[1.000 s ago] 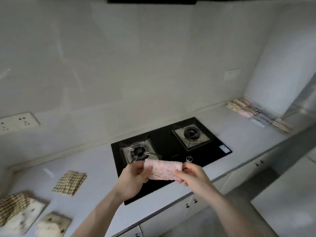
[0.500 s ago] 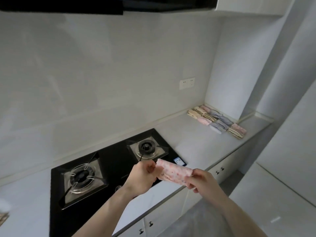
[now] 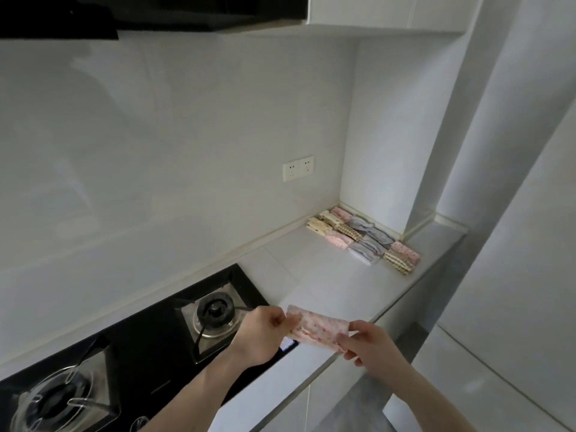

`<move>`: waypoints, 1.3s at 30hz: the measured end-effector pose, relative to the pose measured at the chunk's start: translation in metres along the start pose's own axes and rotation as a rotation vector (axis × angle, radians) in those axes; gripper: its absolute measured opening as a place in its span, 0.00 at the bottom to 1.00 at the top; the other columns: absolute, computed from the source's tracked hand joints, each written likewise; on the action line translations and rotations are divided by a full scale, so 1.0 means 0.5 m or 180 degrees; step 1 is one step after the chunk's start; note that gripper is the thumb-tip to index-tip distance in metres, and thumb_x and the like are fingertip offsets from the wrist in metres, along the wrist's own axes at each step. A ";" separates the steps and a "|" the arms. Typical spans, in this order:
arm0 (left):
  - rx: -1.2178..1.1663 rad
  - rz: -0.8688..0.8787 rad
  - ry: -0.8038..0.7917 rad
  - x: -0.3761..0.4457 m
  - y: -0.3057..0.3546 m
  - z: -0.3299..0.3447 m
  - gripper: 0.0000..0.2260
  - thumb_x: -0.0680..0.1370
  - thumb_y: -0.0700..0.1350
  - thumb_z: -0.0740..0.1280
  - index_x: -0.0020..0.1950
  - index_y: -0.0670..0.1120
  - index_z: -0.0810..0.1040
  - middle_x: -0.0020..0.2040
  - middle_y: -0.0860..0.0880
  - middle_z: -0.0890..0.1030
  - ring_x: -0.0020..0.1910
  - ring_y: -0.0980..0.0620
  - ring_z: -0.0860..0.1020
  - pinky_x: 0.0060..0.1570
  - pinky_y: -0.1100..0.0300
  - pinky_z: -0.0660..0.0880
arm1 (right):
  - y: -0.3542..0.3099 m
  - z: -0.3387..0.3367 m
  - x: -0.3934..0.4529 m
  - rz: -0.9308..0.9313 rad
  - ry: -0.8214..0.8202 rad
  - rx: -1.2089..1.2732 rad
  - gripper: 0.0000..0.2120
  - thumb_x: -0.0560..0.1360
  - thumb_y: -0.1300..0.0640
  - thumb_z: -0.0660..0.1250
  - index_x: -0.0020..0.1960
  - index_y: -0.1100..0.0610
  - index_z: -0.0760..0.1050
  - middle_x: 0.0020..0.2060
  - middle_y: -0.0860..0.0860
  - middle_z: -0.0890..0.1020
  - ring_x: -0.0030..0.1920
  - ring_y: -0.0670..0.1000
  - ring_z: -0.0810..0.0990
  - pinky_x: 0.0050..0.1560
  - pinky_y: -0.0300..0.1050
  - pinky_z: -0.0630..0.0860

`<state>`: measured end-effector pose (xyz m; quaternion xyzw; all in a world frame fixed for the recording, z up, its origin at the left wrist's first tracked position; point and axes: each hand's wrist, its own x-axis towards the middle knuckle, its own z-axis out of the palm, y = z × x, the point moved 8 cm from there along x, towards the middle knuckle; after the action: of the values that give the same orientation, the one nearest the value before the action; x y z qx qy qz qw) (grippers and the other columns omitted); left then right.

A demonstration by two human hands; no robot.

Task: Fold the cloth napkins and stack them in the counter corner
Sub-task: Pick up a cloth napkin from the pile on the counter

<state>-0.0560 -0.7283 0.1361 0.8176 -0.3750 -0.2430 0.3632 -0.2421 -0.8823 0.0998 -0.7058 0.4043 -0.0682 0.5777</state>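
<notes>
A folded pink spotted napkin (image 3: pixel 318 328) hangs in the air above the counter's front edge, just right of the stove. My left hand (image 3: pixel 265 332) pinches its left end and my right hand (image 3: pixel 371 344) pinches its right end. In the far counter corner lie several folded napkins (image 3: pixel 363 238) in rows, pink, beige checked and grey-blue, against the side wall.
A black two-burner gas stove (image 3: pixel 149 347) fills the counter at lower left. Bare white counter (image 3: pixel 327 275) runs from the stove to the corner. A wall socket (image 3: pixel 298 168) sits above it, with a range hood (image 3: pixel 156 10) and cabinet overhead. A tall white panel (image 3: pixel 514 275) stands at right.
The view has swung right, from the left counter with its unfolded napkins toward the corner stacks. Both hands have carried the pink napkin rightward past the stove.
</notes>
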 end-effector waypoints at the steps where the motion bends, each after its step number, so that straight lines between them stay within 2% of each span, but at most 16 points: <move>1: 0.0004 0.0021 -0.0040 0.027 0.006 0.008 0.26 0.80 0.63 0.65 0.35 0.42 0.71 0.29 0.51 0.69 0.28 0.54 0.68 0.35 0.56 0.68 | 0.003 -0.013 0.020 0.0041 0.0021 0.0029 0.06 0.76 0.55 0.73 0.52 0.54 0.81 0.36 0.51 0.87 0.36 0.47 0.83 0.39 0.40 0.76; 4: 0.0025 0.0027 -0.0184 0.107 0.020 0.035 0.23 0.80 0.62 0.65 0.33 0.47 0.69 0.29 0.52 0.66 0.27 0.56 0.64 0.31 0.61 0.63 | 0.009 -0.048 0.075 0.0175 0.0069 0.0103 0.08 0.78 0.54 0.72 0.55 0.55 0.80 0.38 0.51 0.88 0.36 0.47 0.83 0.37 0.38 0.76; 7: 0.0014 -0.0056 -0.0401 0.187 0.020 0.062 0.24 0.79 0.65 0.64 0.34 0.47 0.71 0.28 0.52 0.68 0.26 0.55 0.66 0.30 0.60 0.66 | 0.012 -0.082 0.134 0.0256 0.0194 0.0209 0.08 0.78 0.54 0.72 0.54 0.58 0.81 0.39 0.54 0.88 0.34 0.47 0.82 0.35 0.37 0.75; 11: 0.0066 -0.0241 -0.0502 0.284 0.013 0.087 0.27 0.79 0.65 0.65 0.37 0.42 0.79 0.28 0.50 0.76 0.26 0.55 0.73 0.29 0.63 0.70 | 0.025 -0.113 0.216 0.0351 0.0277 0.0308 0.09 0.78 0.54 0.72 0.55 0.58 0.81 0.39 0.53 0.87 0.35 0.48 0.82 0.38 0.40 0.76; 17: 0.0139 -0.0552 -0.0451 0.397 0.021 0.100 0.20 0.80 0.62 0.64 0.38 0.49 0.82 0.34 0.50 0.83 0.31 0.54 0.79 0.36 0.61 0.76 | 0.042 -0.160 0.343 0.0546 0.0542 0.0588 0.07 0.79 0.56 0.71 0.53 0.58 0.80 0.39 0.53 0.87 0.37 0.51 0.84 0.37 0.42 0.77; 22: 0.0136 -0.0749 -0.0555 0.475 -0.004 0.122 0.16 0.81 0.57 0.64 0.43 0.49 0.83 0.39 0.50 0.85 0.40 0.52 0.85 0.48 0.56 0.82 | 0.105 -0.227 0.461 0.0887 0.0816 0.1142 0.06 0.81 0.56 0.68 0.57 0.57 0.78 0.49 0.55 0.85 0.49 0.54 0.84 0.48 0.47 0.80; 26: 0.0336 -0.0840 -0.0780 0.527 -0.028 0.155 0.12 0.82 0.57 0.64 0.47 0.52 0.82 0.40 0.54 0.86 0.39 0.57 0.85 0.52 0.55 0.82 | 0.171 -0.294 0.557 0.1260 0.1021 0.1440 0.08 0.81 0.58 0.68 0.59 0.58 0.77 0.50 0.56 0.83 0.51 0.54 0.83 0.57 0.53 0.81; 29: 0.0429 -0.0868 -0.0887 0.563 -0.024 0.182 0.11 0.82 0.57 0.64 0.50 0.52 0.81 0.41 0.55 0.86 0.41 0.58 0.84 0.53 0.57 0.81 | 0.222 -0.350 0.615 0.1455 0.1255 0.1472 0.08 0.81 0.59 0.67 0.59 0.59 0.77 0.49 0.57 0.83 0.50 0.55 0.82 0.51 0.50 0.80; 31: 0.0451 -0.0887 -0.0887 0.584 -0.014 0.197 0.11 0.82 0.56 0.64 0.51 0.51 0.81 0.42 0.54 0.86 0.42 0.58 0.84 0.52 0.59 0.80 | 0.255 -0.386 0.651 0.1568 0.1351 0.1400 0.07 0.81 0.62 0.66 0.58 0.62 0.77 0.44 0.58 0.81 0.44 0.54 0.80 0.43 0.47 0.77; 33: 0.0508 -0.0888 -0.0868 0.605 -0.007 0.209 0.10 0.82 0.56 0.64 0.51 0.52 0.81 0.43 0.56 0.85 0.44 0.58 0.83 0.52 0.59 0.80 | 0.289 -0.418 0.697 0.1630 0.1267 0.1074 0.10 0.80 0.64 0.65 0.60 0.67 0.78 0.39 0.56 0.79 0.38 0.53 0.78 0.41 0.49 0.77; 35: 0.0530 -0.0921 -0.0852 0.624 -0.005 0.219 0.09 0.82 0.55 0.65 0.51 0.53 0.81 0.43 0.56 0.85 0.44 0.59 0.83 0.52 0.59 0.80 | 0.322 -0.435 0.737 0.1699 0.1197 0.0882 0.13 0.79 0.65 0.65 0.62 0.69 0.77 0.39 0.56 0.79 0.40 0.55 0.79 0.49 0.53 0.80; 37: 0.0482 -0.0986 -0.0807 0.643 -0.009 0.229 0.08 0.81 0.54 0.67 0.50 0.53 0.82 0.42 0.56 0.85 0.43 0.59 0.83 0.53 0.57 0.80 | 0.356 -0.448 0.766 0.1841 0.1306 0.0872 0.16 0.79 0.61 0.68 0.63 0.70 0.76 0.48 0.63 0.82 0.51 0.63 0.81 0.59 0.57 0.80; 39: 0.0440 -0.1045 -0.0764 0.655 -0.011 0.242 0.07 0.81 0.53 0.67 0.50 0.52 0.82 0.42 0.56 0.85 0.44 0.58 0.83 0.54 0.56 0.80 | 0.387 -0.451 0.792 0.1989 0.1330 0.0884 0.20 0.78 0.58 0.70 0.64 0.71 0.75 0.55 0.66 0.82 0.55 0.66 0.81 0.60 0.59 0.80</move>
<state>0.0622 -1.0342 0.0162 0.8558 -0.2931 -0.3682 0.2146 -0.2014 -1.3120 -0.1428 -0.4350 0.6952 -0.0853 0.5659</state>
